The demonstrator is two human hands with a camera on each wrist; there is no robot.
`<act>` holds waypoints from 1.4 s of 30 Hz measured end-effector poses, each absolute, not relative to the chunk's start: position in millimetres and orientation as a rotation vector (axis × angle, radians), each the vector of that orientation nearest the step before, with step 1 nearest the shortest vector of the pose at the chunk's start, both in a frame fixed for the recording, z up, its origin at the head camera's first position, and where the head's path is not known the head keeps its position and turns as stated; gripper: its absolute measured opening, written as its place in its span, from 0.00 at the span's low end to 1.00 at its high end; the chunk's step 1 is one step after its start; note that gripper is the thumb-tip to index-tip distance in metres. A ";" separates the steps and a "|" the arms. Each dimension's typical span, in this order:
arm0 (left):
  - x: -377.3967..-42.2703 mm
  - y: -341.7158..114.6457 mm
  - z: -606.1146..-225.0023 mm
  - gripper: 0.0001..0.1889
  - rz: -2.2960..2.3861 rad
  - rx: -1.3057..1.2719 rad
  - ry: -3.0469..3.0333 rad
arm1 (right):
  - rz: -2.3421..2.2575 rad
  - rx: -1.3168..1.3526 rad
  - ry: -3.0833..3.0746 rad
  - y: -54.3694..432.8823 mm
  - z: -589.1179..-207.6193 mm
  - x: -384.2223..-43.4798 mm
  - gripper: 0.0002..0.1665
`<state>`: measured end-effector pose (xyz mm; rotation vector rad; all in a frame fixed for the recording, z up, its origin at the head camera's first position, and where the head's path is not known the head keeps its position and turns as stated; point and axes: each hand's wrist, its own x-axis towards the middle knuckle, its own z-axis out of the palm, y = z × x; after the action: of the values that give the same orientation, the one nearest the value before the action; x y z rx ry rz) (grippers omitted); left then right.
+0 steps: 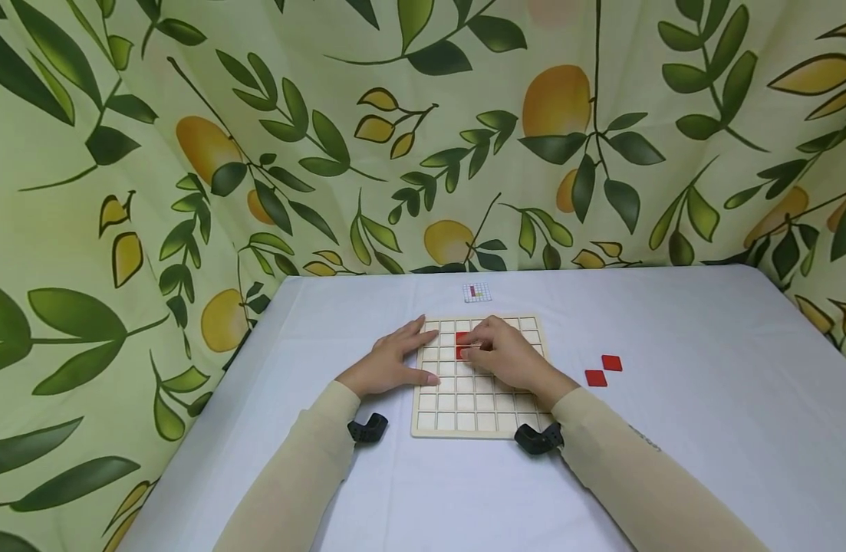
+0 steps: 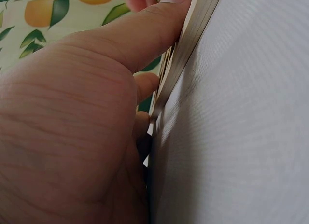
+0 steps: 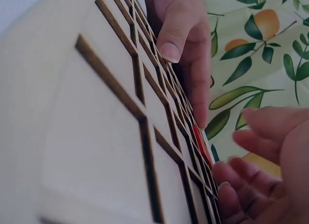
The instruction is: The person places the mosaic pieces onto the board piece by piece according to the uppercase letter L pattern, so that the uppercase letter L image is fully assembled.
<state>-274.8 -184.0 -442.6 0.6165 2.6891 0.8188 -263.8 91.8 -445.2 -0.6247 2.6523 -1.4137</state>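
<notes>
A square wooden grid board (image 1: 446, 402) lies on the table. Two red square tiles sit in its upper part, an upper tile (image 1: 460, 336) and a lower tile (image 1: 459, 353), one below the other. My left hand (image 1: 388, 360) rests at the board's left edge, its fingers spread and the thumb over the cells. Over the middle of the board, my right hand (image 1: 508, 356) has its bent fingertips right at the red tiles. In the right wrist view, a gap shows between its fingers and thumb, beside the red tile (image 3: 202, 144).
Two loose red tiles, a farther one (image 1: 612, 363) and a nearer one (image 1: 596, 378), lie right of the board. Behind the board is a small card (image 1: 477, 292) with a coloured grid. A leaf-patterned curtain (image 1: 423, 153) hangs behind the white-covered table (image 1: 706, 383).
</notes>
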 end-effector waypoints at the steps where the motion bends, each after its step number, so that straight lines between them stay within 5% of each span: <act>1: -274.7 -183.8 -442.8 0.51 0.822 0.611 2.690 | -1.424 -0.627 2.653 92.4 -443.9 -263.4 0.14; 11: -273.5 -183.1 -442.6 0.52 0.841 0.589 2.687 | -1.684 -0.551 2.453 119.5 -418.0 -258.4 0.31; 42: -274.8 -184.8 -447.0 0.52 0.846 0.581 2.693 | -1.661 -0.432 2.577 276.4 -417.8 -231.0 0.39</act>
<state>-274.8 -184.8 -447.0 0.5813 2.6934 0.8463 -231.0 276.4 -417.8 -0.4319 2.5766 -1.6611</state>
